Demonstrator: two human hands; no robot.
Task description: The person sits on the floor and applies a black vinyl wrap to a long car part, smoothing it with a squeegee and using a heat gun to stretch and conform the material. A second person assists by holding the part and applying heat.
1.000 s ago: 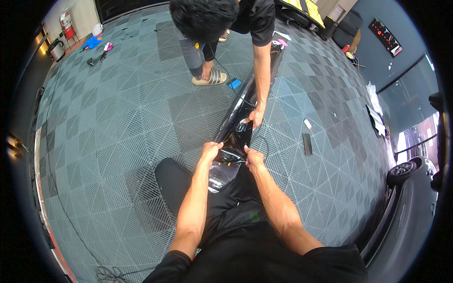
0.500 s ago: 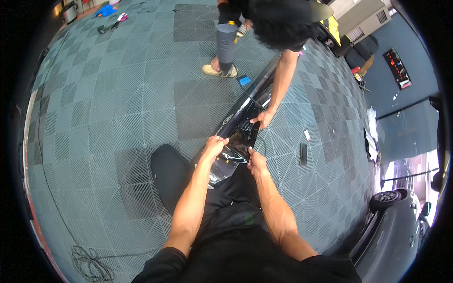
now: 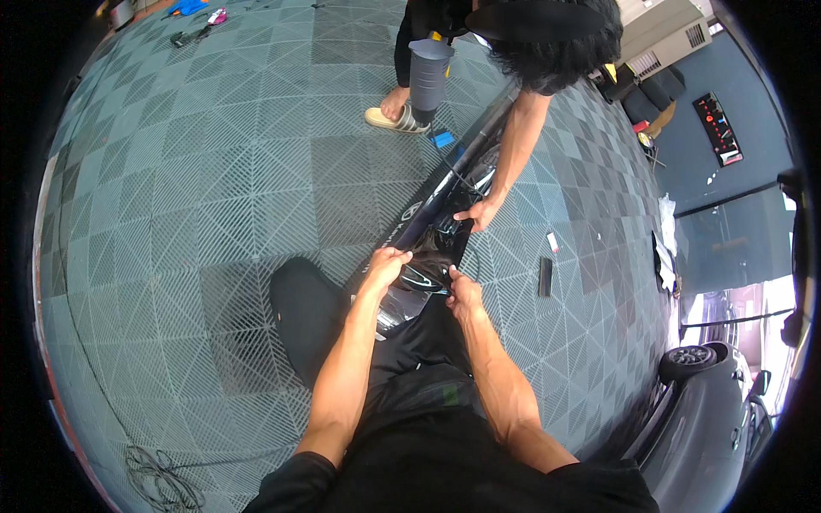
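My left hand [image 3: 386, 267] pinches a glossy dark film [image 3: 430, 268] at the left side of a long black car panel [image 3: 433, 195] lying diagonally on the floor, between my knees at its near end. My right hand [image 3: 462, 291] grips the film's right edge, a little lower. Between and beyond my hands the film is creased and shiny. A co-worker's hand [image 3: 481, 211] presses on the panel just above my hands. A dark cable crosses the panel near that arm.
The co-worker [image 3: 547, 47] bends over the panel's far end. A blue scraper [image 3: 442, 138], a dark flat bar [image 3: 545, 276] and a small white item [image 3: 552, 242] lie on the tiled floor [image 3: 214, 197]. A coiled cable [image 3: 162, 479] is lower left; a grey car [image 3: 693, 427] is lower right.
The co-worker's head and arm have moved to the right and the leg now stands more upright in view. My hands still grip the film; my view has shifted slightly.
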